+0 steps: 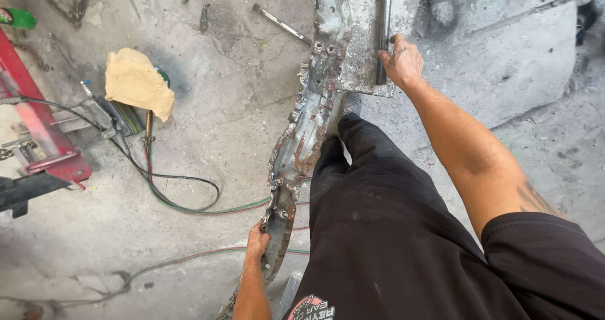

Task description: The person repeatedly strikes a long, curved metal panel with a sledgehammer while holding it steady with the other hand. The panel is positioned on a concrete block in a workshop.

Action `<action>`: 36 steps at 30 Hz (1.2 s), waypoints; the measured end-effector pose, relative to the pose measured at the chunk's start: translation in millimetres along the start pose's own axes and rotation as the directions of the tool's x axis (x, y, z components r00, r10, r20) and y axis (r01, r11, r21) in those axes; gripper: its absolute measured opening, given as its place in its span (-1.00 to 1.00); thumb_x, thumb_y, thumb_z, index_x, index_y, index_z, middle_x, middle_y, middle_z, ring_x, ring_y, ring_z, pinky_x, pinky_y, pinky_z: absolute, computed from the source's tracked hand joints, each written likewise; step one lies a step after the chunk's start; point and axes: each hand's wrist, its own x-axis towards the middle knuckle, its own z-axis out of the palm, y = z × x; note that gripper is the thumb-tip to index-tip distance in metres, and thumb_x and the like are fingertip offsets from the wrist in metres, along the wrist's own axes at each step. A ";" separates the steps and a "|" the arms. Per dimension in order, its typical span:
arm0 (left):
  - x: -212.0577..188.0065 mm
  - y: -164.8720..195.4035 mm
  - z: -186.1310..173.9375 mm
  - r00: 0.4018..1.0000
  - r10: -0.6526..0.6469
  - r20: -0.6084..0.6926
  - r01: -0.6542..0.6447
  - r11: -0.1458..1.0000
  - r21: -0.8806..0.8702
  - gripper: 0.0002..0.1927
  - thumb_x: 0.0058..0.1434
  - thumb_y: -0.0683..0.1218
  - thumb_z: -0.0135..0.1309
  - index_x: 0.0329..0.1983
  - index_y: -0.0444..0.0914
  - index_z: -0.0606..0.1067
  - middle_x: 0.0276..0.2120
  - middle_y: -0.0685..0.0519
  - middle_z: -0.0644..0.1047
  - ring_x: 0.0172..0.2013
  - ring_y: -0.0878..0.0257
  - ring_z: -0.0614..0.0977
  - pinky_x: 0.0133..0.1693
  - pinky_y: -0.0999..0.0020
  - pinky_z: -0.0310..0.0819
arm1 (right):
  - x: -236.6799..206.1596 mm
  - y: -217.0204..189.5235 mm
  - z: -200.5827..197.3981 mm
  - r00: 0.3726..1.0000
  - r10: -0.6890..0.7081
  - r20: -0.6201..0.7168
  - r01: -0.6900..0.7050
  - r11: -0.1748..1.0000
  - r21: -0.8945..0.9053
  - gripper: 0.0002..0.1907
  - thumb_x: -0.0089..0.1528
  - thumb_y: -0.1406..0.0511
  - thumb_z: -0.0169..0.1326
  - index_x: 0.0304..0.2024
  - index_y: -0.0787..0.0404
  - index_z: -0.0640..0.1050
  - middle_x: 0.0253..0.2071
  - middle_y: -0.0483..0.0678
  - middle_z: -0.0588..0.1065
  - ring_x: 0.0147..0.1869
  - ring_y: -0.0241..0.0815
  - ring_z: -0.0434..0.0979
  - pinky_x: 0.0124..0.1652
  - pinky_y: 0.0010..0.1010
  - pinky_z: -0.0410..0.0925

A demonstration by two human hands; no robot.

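A long, rusted and weld-scarred sheet-metal panel (301, 140) is held upright over the concrete floor (227, 93), its lower edge gripped by the closed fingers of the left hand (257, 241) and its flat upper plate, with a dark ridge running along it, clasped at the edge by the right hand (401, 62). The panel is seen just in front of the black trousers (378, 232). To the left, hoses (183, 200), a tan cloth (135, 80) and a red frame (44, 131) are laid on the floor, and a metal rod (280, 24) lies near the panel's top.
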 end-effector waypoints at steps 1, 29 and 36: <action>-3.5 0.6 2.2 1.000 0.001 -0.017 -0.001 1.000 -0.007 -0.34 -0.06 -0.32 0.02 0.23 -0.30 0.46 -0.35 -0.06 0.62 -0.35 0.17 0.61 -0.18 0.27 0.50 | 3.9 -1.4 2.6 0.999 0.019 0.031 -0.018 1.000 -0.007 -0.52 0.27 0.17 0.24 0.10 0.33 0.45 -0.15 0.33 0.55 -0.03 0.36 0.55 -0.06 0.08 0.38; 22.7 -10.7 -0.9 0.999 0.025 0.033 -0.025 1.000 0.005 -0.35 -0.14 -0.32 0.00 0.14 -0.37 0.50 -0.39 -0.18 0.60 -0.36 0.05 0.60 -0.22 0.20 0.49 | -87.9 38.3 -9.2 0.908 0.198 0.368 -0.285 0.938 0.199 -0.53 0.13 0.23 0.22 -0.07 0.52 0.51 -0.29 0.26 0.58 -0.31 -0.01 0.65 -0.32 -0.25 0.52; 48.9 -27.2 -7.6 0.981 0.193 -0.019 -0.192 0.980 0.045 -0.39 -0.18 -0.31 0.00 0.06 -0.40 0.52 -0.35 -0.18 0.61 -0.27 0.05 0.64 -0.13 0.23 0.49 | -159.3 26.3 -9.4 0.834 0.262 0.485 -0.464 0.810 0.360 -0.43 0.15 0.27 0.16 0.11 0.52 0.39 -0.36 0.23 0.57 -0.42 0.03 0.64 -0.47 -0.20 0.54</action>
